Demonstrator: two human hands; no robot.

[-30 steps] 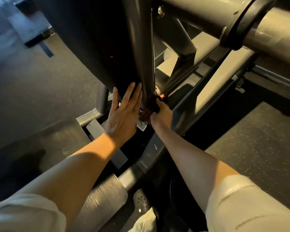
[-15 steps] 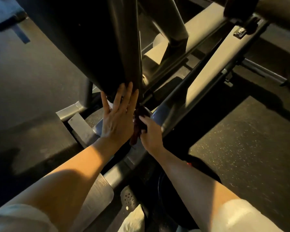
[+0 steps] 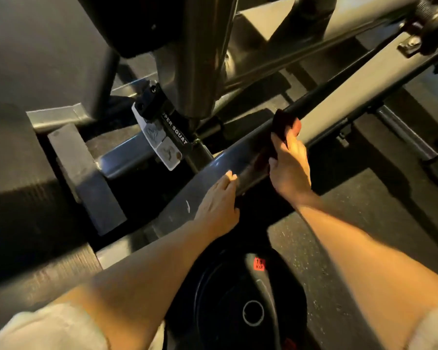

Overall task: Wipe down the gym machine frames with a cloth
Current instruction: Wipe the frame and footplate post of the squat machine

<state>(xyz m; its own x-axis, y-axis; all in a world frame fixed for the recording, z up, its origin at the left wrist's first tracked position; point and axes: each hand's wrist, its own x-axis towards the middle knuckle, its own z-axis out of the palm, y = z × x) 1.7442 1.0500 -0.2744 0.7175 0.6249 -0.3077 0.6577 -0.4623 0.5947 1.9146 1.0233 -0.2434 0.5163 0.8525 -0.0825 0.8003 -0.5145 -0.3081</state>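
Head | right hand (image 3: 290, 165) grips dark cloth (image 3: 282, 122), partly hidden | left hand (image 3: 219, 203) flat on frame (image 3: 213, 170)

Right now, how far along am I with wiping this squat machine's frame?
Done: nothing looks visibly finished; the light is too dim to tell wiped metal from unwiped. In hand: your right hand grips the dark cloth on the slanted frame beam, left hand resting lower on it. Left: the beam's upper stretch and the upright post.
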